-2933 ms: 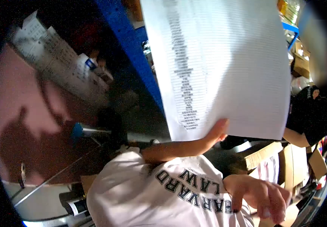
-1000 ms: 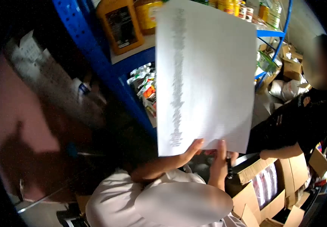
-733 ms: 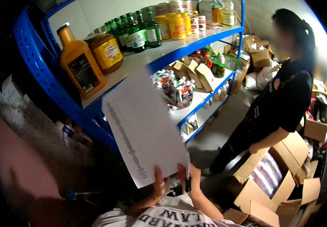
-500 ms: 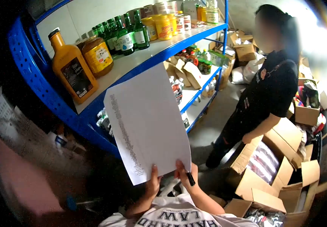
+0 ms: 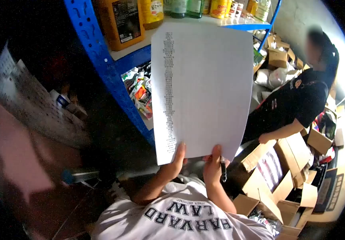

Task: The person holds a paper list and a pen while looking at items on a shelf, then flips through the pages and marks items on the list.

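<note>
A white sheet of paper [image 5: 208,92], with a narrow column of small print along its left side, is held up in front of me. My left hand [image 5: 175,163] grips its lower edge, thumb on the front. At the lower right, my right hand [image 5: 213,167] pinches the same edge and also keeps a black pen [image 5: 223,169] between its fingers, pointing down. The fingers behind the sheet are mostly hidden. The print is too small to read.
Behind the paper stands a blue metal shelf [image 5: 100,76] with a large orange-brown bottle [image 5: 122,24], jars and green bottles. At right, a person in black [image 5: 296,100] stands by open cardboard boxes [image 5: 268,168]. White sacks [image 5: 272,78] lie farther back.
My view has tilted down and turned left, so the shelf goods sit higher. The paper is nearer and more upright. Both hands still hold it, and the pen stays in the right hand.
</note>
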### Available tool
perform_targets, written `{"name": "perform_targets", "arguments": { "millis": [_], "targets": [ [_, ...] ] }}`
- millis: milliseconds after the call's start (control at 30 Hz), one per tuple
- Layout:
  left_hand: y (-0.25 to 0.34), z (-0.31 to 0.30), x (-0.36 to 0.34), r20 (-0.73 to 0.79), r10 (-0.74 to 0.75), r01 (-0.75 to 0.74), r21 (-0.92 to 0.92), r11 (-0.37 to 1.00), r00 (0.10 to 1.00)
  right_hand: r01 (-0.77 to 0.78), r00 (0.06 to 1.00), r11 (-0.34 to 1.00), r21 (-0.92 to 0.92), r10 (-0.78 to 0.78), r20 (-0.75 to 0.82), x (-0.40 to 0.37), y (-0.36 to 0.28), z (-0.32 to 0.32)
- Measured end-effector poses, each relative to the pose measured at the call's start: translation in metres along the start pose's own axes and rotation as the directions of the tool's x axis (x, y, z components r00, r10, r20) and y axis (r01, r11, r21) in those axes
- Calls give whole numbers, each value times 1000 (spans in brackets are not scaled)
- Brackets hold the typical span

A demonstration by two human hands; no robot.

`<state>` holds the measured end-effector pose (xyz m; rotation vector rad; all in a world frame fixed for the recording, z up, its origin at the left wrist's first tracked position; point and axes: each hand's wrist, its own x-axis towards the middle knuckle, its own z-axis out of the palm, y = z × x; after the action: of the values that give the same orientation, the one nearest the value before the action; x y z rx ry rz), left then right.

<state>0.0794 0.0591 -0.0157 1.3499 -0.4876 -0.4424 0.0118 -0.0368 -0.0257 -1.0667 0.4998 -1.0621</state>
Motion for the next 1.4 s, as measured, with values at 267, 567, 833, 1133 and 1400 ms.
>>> {"name": "perform_targets", "arguments": {
  "millis": [267,567,833,1133,1400],
  "targets": [
    [12,-6,-15,155,18,-14,-31,999,988,77,988,977,-198,-102,-117,-24,0,-7],
    [21,-12,-24,373,88,-121,66,990,923,155,980,982,-110,-167,-109,-37,-28,11],
    [37,20,-22,170,113,-82,-179,980,979,397,909,874,-282,-417,-14,-18,-10,-28],
    [15,39,-16,197,-77,114,-183,977,977,672,504,8,-741,-738,449,16,-21,-50],
    [12,48,-10,200,-133,170,-180,969,971,650,717,402,-645,-606,345,21,-18,-50]
  ]
}}
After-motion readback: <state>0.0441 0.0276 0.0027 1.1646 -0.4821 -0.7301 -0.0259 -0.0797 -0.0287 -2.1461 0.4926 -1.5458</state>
